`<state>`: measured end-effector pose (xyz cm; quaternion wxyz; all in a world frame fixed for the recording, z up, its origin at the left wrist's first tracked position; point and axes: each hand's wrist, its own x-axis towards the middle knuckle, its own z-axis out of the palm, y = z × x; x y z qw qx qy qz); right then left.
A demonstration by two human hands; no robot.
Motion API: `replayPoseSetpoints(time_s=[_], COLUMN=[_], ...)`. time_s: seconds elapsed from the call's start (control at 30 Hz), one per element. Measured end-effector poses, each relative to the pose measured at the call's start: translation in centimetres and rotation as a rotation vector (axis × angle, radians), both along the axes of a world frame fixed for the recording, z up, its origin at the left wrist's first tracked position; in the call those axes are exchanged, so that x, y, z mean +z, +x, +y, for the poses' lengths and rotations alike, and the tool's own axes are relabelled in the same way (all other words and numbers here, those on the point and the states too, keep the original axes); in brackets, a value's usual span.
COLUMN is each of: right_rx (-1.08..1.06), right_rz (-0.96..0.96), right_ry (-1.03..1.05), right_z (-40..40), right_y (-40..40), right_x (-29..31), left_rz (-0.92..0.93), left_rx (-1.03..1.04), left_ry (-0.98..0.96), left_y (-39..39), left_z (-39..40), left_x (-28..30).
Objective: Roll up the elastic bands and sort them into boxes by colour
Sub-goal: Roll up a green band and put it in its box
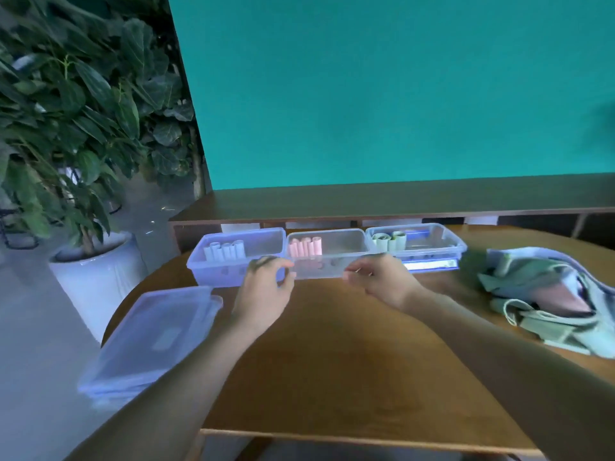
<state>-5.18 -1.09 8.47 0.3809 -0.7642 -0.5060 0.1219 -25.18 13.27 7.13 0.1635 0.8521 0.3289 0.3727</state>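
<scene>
Three clear boxes stand in a row at the back of the table. The left box [213, 274] holds several pale white rolls [224, 250], the middle box [332, 266] several pink rolls [305, 246], and the right box [446, 242] green rolls [390, 241]. A heap of unrolled bands [545, 294], green, pale blue and pink, lies at the right. My left hand [264, 284] hovers in front of the gap between the left and middle boxes. My right hand [379, 277] hovers before the middle box. The fingers of both are loosely curled, and I see nothing in them.
A stack of clear lids [149, 341] overhangs the round wooden table [332, 361] at its left edge. A potted plant in a white pot [96, 277] stands on the floor to the left. A low wooden shelf [366, 201] and a teal wall lie behind the boxes.
</scene>
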Motion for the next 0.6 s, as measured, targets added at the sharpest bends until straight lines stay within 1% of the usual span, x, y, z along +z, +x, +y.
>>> replayPoseSetpoints(time_s=[0.07,0.17,0.27,0.37,0.47,0.53,0.6], right_rx=[-0.053,-0.163,-0.283,-0.434,-0.569,-0.648,-0.679], right_rz=[0.02,-0.037,-0.037,-0.083,-0.114,-0.061,0.022], right_ry=[0.02,0.018,0.046,0.087,0.16,0.204,0.247], right_z=[-4.1,-10.3,-15.7,-20.3,-23.6,-24.5,-24.7], right_y=[0.9,2.2,3.3,4.3,5.5,6.1,6.4], right_x=[-1.4,-3.2,-5.0,-6.4,-7.3,-7.2,-7.1], left_rz=[0.008,0.029,0.038,0.047,0.082,0.081,0.068], left_rx=[-0.081,-0.194,-0.298,-0.383,-0.424,-0.444,-0.456], left_ry=[-0.028,-0.088,-0.147,-0.206,-0.251,-0.284,-0.299], left_y=[1.8,4.6,7.7,11.0,14.5,16.6,18.7], left_z=[-3.3,-8.3,-12.8,-16.6,-19.5,-21.0,-22.0], left_x=[-1.3,-3.3,-5.3,-6.5,-6.8,-6.6,-6.5])
